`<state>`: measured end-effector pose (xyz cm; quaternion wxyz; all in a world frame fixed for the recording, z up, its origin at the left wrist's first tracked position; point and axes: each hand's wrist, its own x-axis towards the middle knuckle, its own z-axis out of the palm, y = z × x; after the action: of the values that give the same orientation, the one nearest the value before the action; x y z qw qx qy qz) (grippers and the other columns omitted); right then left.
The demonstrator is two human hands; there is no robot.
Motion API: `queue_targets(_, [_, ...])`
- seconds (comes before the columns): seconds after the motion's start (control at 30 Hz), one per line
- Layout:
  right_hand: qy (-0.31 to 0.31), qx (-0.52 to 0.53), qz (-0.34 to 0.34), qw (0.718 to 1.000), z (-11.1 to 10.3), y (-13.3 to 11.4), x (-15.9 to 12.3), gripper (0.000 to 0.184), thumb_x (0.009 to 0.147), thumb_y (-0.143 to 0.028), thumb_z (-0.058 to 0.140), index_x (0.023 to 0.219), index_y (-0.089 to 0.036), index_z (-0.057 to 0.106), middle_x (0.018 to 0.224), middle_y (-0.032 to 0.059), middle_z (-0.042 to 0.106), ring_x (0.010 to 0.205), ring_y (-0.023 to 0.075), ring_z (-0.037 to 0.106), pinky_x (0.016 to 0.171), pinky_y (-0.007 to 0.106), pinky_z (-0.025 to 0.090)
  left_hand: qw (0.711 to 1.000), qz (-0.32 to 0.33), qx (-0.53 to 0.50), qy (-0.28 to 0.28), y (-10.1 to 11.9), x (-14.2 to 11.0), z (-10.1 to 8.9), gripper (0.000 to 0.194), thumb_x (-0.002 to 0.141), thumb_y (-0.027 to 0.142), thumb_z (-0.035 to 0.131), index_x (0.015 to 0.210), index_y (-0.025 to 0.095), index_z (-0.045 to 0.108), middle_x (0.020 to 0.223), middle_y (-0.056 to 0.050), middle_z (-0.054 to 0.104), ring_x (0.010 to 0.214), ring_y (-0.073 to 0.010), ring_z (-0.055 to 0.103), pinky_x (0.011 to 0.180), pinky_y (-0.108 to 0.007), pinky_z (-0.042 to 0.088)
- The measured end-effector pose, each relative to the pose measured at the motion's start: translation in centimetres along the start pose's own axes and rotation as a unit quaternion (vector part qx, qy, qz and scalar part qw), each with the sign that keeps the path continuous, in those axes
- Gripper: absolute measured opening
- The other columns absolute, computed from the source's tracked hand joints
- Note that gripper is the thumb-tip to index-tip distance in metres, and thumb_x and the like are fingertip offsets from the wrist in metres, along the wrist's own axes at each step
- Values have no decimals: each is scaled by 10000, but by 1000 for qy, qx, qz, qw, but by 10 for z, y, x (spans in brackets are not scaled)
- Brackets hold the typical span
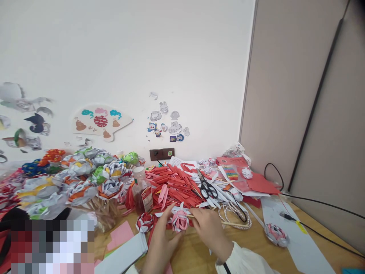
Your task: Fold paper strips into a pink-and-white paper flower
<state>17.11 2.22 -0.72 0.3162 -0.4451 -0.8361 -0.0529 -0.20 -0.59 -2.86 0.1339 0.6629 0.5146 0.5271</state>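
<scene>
— Wooden tabletop (199, 255) against a white wall (142, 57) stuck with paper cut-outs; the surface is crowded; where does the person work in all that?

— At the near edge, where a patch of bare wood is left; both hands meet there on a small pink-and-white paper flower (179, 220); the left hand (161, 243) cups it from below with fingers curled up around it, likely to keep the folds from springing open; the right hand (208, 226) pinches it from the side, by what looks like a thin wooden stick, though that is hard to tell.

— And the supplies?

— Just behind the flower lies a heap of red paper strips (173, 186); black scissors (207, 188) rest on them; a small bottle (142, 194) stands to the left; all seem kept within reach; finished flowers on sticks (80, 179) are bunched further left, apart from the loose paper; another red-and-white flower (145, 222) sits just beside the left hand.
</scene>
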Motion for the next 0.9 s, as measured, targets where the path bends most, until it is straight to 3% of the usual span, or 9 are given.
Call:
queue_targets(0.17, [30, 84, 29, 996, -12, -1, 1, 270, 910, -232, 374, 1143, -174, 500, 722, 16, 669, 634, 179, 628, 561, 243, 357, 997, 11, 78, -26, 5, 2, -6, 417, 677, 262, 694, 1082, 206, 614, 1035, -92, 686, 942, -255, 633, 822, -411, 508])
queue_targets(0.27, [32, 93, 14, 995, -8, -1, 1, 234, 922, -185, 314, 978, -176, 541, 707, 12, 642, 610, 170, 604, 547, 245, 336, 991, 33, 126, -40, 14, 1, -8, 439, 663, 315, 725, 1082, 231, 627, 956, -77, 699, 876, -256, 640, 794, -419, 506])
queue_targets(0.37, [28, 97, -16, 995, -4, -1, 1, 198, 903, -170, 383, 834, -196, 567, 751, 11, 634, 666, 162, 598, 589, 239, 347, 982, 72, 166, -55, 16, -2, -8, 447, 665, 307, 730, 1094, 252, 620, 922, -69, 693, 855, -258, 632, 779, -422, 494])
queue_targets(0.6, [-3, 177, -31, 984, -10, 0, 3, 52, 869, -195, 541, 850, -208, 589, 818, -16, 627, 762, 127, 598, 661, 205, 382, 963, 145, 224, -38, 6, -4, -4, 480, 673, 289, 725, 1126, 212, 587, 902, -85, 678, 838, -257, 615, 790, -424, 456])
queue_targets(0.73, [-5, 147, -30, 989, -10, 0, 3, 114, 877, -168, 519, 790, -203, 584, 764, -21, 634, 705, 128, 596, 623, 211, 367, 954, 166, 245, -44, 8, -5, -5, 535, 663, 274, 733, 1167, 210, 565, 880, -76, 682, 833, -255, 605, 770, -406, 454])
queue_targets(0.9, [3, 84, -67, 994, -6, 1, 2, 143, 911, -186, 461, 853, -196, 592, 743, -8, 655, 654, 136, 600, 597, 226, 360, 951, 170, 252, -46, 10, -5, -5, 529, 669, 267, 731, 1169, 214, 568, 884, -69, 679, 841, -253, 601, 779, -405, 453])
